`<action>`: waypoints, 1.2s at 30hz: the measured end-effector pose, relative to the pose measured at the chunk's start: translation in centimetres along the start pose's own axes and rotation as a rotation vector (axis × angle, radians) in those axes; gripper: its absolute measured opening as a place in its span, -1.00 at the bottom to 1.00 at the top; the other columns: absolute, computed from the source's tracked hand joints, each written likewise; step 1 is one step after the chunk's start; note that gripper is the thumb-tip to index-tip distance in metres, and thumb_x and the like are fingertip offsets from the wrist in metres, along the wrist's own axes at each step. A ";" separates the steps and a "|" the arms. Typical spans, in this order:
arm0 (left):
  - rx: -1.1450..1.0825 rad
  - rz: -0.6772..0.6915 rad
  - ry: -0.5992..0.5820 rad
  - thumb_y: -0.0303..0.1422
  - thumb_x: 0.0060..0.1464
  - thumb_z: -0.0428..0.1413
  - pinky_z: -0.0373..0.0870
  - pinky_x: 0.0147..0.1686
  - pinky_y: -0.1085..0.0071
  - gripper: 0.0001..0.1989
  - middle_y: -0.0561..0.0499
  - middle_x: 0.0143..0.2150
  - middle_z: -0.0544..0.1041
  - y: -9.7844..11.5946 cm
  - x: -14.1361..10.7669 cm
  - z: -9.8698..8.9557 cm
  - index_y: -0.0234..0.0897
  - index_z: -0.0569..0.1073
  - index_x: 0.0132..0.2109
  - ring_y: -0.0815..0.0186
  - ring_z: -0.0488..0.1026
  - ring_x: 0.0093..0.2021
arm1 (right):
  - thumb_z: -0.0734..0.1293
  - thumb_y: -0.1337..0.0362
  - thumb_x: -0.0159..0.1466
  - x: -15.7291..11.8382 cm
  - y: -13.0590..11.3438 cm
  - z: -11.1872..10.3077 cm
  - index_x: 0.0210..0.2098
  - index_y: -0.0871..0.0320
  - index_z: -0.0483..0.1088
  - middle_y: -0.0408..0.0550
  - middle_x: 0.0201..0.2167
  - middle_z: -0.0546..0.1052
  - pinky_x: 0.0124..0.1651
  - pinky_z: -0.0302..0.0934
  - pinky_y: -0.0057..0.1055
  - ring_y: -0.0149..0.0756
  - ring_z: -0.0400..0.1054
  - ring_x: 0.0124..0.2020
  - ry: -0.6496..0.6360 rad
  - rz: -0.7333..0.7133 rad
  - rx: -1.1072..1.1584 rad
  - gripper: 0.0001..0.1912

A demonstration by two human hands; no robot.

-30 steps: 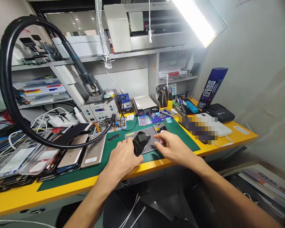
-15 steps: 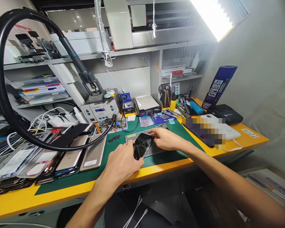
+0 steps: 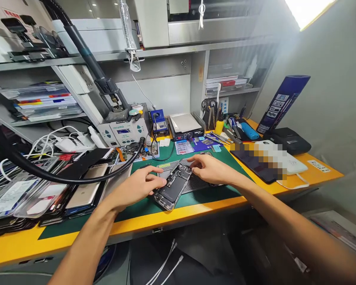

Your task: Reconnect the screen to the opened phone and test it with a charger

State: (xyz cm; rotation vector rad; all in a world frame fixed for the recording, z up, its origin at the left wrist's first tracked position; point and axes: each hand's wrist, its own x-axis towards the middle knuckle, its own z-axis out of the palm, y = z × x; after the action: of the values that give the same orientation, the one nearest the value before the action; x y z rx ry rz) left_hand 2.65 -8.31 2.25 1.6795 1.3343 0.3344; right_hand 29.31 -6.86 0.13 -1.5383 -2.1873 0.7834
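An opened phone (image 3: 175, 188) lies slanted over the perforated metal plate (image 3: 197, 184) on the green mat, its battery and inner boards exposed. Along its left edge rests my left hand (image 3: 139, 184), gripping with thumb and fingers; some fingertips are hidden behind the frame. My right hand (image 3: 210, 168) holds the phone's upper right corner between thumb and curled fingers. Part of another dark phone-like piece (image 3: 207, 154) shows behind my right hand, mostly covered.
Stacked phones and panels (image 3: 83, 190) crowd the left side. A black hose (image 3: 62, 180) arches over them from the rework station (image 3: 124, 130). Behind the mat are a parts tray (image 3: 136, 152) and a heating plate (image 3: 186, 126). A dark phone (image 3: 253, 166) lies at right.
The glossy black face held tilted between my hands is no longer seen; the phone's open inside now faces up. My left hand has moved left and up. The camera view has shifted slightly.
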 end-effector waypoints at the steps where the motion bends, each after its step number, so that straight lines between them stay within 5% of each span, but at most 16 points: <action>1: -0.024 -0.007 -0.004 0.04 0.12 0.15 0.42 -0.18 0.34 -0.39 -0.07 -0.10 0.57 0.0 0.0 -0.2 -0.25 0.39 0.17 0.19 0.47 -0.08 | 0.23 0.35 0.30 0.0 0.1 0.1 0.17 0.22 0.43 0.05 -0.05 0.64 -0.21 0.35 -0.44 -0.23 0.54 -0.17 0.015 -0.006 -0.018 -0.54; 8: -0.135 0.000 -0.068 0.03 0.12 0.18 0.34 -0.21 0.38 -0.42 0.00 -0.18 0.53 -0.5 0.4 -0.9 -0.24 0.41 0.16 0.26 0.39 -0.15 | 0.24 0.24 0.41 -1.0 0.1 1.0 -0.02 0.22 0.51 0.09 -0.13 0.60 -0.14 0.29 -0.34 -0.20 0.48 -0.19 0.157 -0.175 -0.242 -0.72; 13: -0.172 0.031 -0.103 0.03 0.12 0.19 0.31 -0.25 0.40 -0.41 0.04 -0.21 0.52 -1.1 0.8 -1.4 -0.24 0.41 0.16 0.30 0.35 -0.21 | 0.18 0.22 0.48 -0.6 -0.2 1.6 -0.17 0.23 0.55 0.12 -0.24 0.56 -0.10 0.25 -0.26 -0.15 0.44 -0.19 0.120 -0.360 -0.424 -0.67; 20: -0.224 0.059 -0.123 0.01 0.16 0.17 0.29 -0.26 0.43 -0.46 0.08 -0.27 0.49 -1.5 0.9 -1.7 -0.23 0.42 0.14 0.33 0.33 -0.25 | 0.20 0.24 0.47 0.3 -1.3 1.8 -0.14 0.21 0.55 0.06 -0.28 0.54 -0.21 0.23 -0.32 -0.22 0.43 -0.30 0.025 -0.449 -0.522 -0.70; 24: -0.260 0.069 -0.129 0.00 0.17 0.17 0.31 -0.27 0.43 -0.45 0.09 -0.32 0.49 -1.9 0.9 -1.6 -0.26 0.40 0.15 0.33 0.34 -0.26 | 0.27 0.32 0.40 0.1 -2.5 2.6 -0.11 0.13 0.56 -0.05 -0.24 0.56 -0.23 0.21 -0.46 -0.35 0.42 -0.29 -0.066 -0.382 -0.295 -0.79; 30: -0.311 0.103 -0.151 0.06 0.13 0.19 0.40 -0.22 0.33 -0.40 0.07 -0.29 0.54 -3.1 1.5 -1.5 -0.22 0.39 0.17 0.27 0.41 -0.25 | 0.25 0.27 0.36 0.1 -4.4 4.2 -0.16 0.12 0.58 -0.19 -0.49 0.50 -0.46 0.03 -0.49 -0.43 0.18 -0.52 -0.156 -0.042 0.019 -0.75; 36: -0.315 0.139 -0.162 0.04 0.16 0.17 0.39 -0.22 0.30 -0.44 0.07 -0.30 0.59 -4.0 1.9 -1.5 -0.18 0.38 0.17 0.26 0.45 -0.29 | 0.23 0.35 0.32 0.4 -5.4 5.4 -0.22 0.18 0.60 -0.13 -0.44 0.53 -0.43 0.05 -0.48 -0.41 0.25 -0.48 -0.107 -0.019 0.026 -0.73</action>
State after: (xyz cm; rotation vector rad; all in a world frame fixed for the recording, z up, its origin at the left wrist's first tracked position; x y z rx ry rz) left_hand -0.19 -5.98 -0.73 1.5010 0.9920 0.4543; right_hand 22.03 -9.17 -0.76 -1.4932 -2.2543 0.9036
